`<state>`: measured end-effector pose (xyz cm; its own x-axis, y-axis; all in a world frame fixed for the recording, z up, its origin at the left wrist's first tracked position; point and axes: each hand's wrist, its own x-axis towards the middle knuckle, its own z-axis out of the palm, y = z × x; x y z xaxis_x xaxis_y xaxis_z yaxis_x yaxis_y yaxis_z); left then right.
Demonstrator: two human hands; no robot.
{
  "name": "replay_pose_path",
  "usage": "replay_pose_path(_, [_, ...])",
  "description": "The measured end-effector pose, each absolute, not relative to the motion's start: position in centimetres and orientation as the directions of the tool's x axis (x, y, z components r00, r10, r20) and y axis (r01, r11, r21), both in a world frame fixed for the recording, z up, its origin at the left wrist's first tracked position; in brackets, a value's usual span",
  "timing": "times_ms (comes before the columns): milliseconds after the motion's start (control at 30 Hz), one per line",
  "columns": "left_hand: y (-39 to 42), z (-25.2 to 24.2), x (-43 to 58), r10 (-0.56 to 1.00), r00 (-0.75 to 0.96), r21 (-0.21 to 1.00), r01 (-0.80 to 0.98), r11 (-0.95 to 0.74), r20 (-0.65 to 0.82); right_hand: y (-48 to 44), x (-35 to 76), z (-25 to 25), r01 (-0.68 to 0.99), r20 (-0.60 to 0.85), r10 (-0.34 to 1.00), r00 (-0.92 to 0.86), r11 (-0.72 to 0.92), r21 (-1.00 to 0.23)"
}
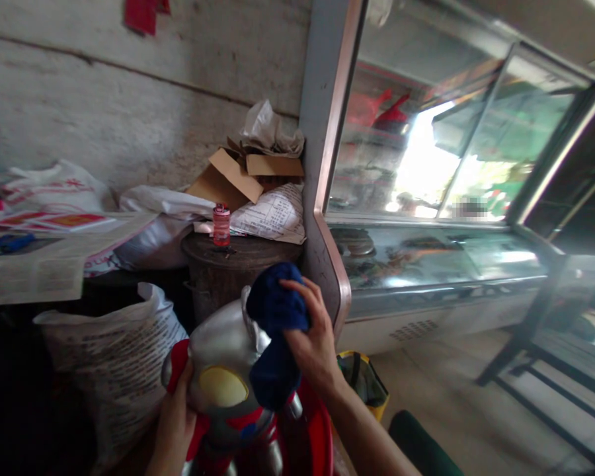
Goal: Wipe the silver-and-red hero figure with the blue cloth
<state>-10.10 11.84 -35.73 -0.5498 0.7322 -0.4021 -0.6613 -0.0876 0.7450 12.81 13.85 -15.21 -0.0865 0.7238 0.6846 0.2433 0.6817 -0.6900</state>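
A silver and red toy figure (223,370) with a yellow oval eye stands low in the middle of the view. My left hand (176,423) is closed around its left side, below the head. My right hand (312,337) grips a dark blue cloth (276,330) and presses it against the right side of the figure's head. The cloth hangs down over the silver surface. A red basin (320,430) shows behind the figure's lower body.
A white woven sack (109,370) stands at the left. Behind it a dark barrel (238,264) bears a small red bottle (221,225), with paper and torn cardboard (242,175) beyond. A glass display freezer (426,264) fills the right, with a yellow bag (367,383) below.
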Motion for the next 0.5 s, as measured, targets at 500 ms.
replay_pose_path(500, [11.8, -34.9, -10.8, 0.699, -0.578, 0.781, -0.622, -0.044, -0.421, 15.7, 9.8, -20.4, 0.664, 0.382, 0.899, -0.217, 0.422, -0.617])
